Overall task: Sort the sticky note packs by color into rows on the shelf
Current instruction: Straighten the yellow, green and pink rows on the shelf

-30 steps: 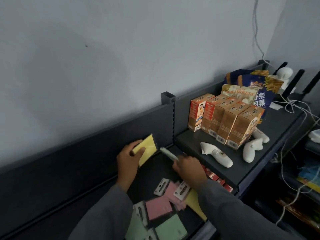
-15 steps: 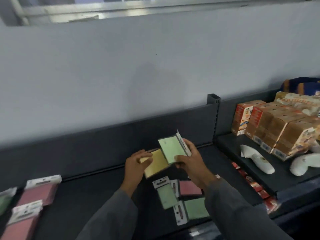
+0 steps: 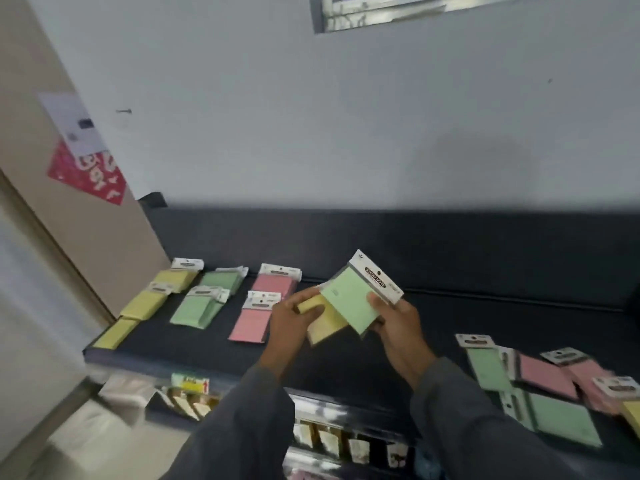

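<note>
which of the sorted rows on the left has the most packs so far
The yellow row at the far left: three packs show there, while the green row and pink row show two each.

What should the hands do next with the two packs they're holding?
Probably the left hand should lay its yellow pack in the yellow row at the shelf's left end; the right hand holds a green pack for the green row beside it.

Left hand (image 3: 292, 320) holds yellow pack (image 3: 323, 323) — right hand (image 3: 398, 323) holds green pack (image 3: 349, 299).
</note>
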Tool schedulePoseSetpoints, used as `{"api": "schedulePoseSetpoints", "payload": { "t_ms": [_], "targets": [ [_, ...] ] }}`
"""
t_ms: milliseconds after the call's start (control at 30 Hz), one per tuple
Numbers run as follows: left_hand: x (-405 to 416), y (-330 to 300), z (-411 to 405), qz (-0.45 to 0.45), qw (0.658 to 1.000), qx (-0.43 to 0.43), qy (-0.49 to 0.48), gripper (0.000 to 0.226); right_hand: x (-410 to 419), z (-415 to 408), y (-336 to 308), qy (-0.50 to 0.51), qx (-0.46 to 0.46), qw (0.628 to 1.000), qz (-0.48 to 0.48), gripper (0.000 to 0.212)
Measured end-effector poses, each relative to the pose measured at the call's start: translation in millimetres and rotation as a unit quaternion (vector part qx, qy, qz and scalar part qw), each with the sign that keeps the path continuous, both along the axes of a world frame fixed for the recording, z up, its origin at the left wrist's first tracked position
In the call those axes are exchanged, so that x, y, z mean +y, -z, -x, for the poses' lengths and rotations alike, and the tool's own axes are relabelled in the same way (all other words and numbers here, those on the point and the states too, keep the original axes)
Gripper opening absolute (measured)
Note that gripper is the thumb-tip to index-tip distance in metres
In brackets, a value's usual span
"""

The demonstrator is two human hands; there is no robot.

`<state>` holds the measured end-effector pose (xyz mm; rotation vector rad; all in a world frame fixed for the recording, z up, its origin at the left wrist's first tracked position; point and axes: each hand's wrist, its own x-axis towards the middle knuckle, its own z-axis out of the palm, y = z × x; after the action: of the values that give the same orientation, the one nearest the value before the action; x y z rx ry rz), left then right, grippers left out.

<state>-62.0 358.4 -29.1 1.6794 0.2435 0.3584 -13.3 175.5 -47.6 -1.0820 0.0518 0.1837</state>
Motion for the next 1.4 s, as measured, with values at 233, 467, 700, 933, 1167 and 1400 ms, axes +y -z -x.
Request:
{"api": "schedulePoseSetpoints", "payload": {
  "t_ms": [233,467,700,933,1167,1400],
  "targets": [
    [136.0,-3.9,74.9,0.026,0.998,0.0,-0.061,0.023,142.5,37.2,-4.3,-0.004,0.025,1.0,0.005,0.019],
    [291.6,-6.7,124.1,0.009,0.997,0.0,-0.08,0.043,285.1,64.8,0.4,0.058,0.04,0.994,0.088,0.018],
    [374.3,-4.1,109.5,-0.002,0.999,-0.018,-0.046,0.042,356.3,45.5,8.1,0.124,0.042,0.983,0.13,0.014],
    [439.7,8.9,49.6,0.024,0.997,0.007,-0.071,0.048,403.4,-51.2,11.2,0.156,0.03,0.967,0.2,0.021],
    [515.2,18.5,-11.3,0.028,0.993,0.056,-0.1,0.036,449.4,-107.5,23.3,0.119,-0.023,0.948,0.295,0.017],
    [550.4,29.7,-65.1,0.047,0.992,0.108,-0.053,0.034,448.6,-129.2,39.9,0.08,-0.069,0.916,0.386,0.029]
  ]
}}
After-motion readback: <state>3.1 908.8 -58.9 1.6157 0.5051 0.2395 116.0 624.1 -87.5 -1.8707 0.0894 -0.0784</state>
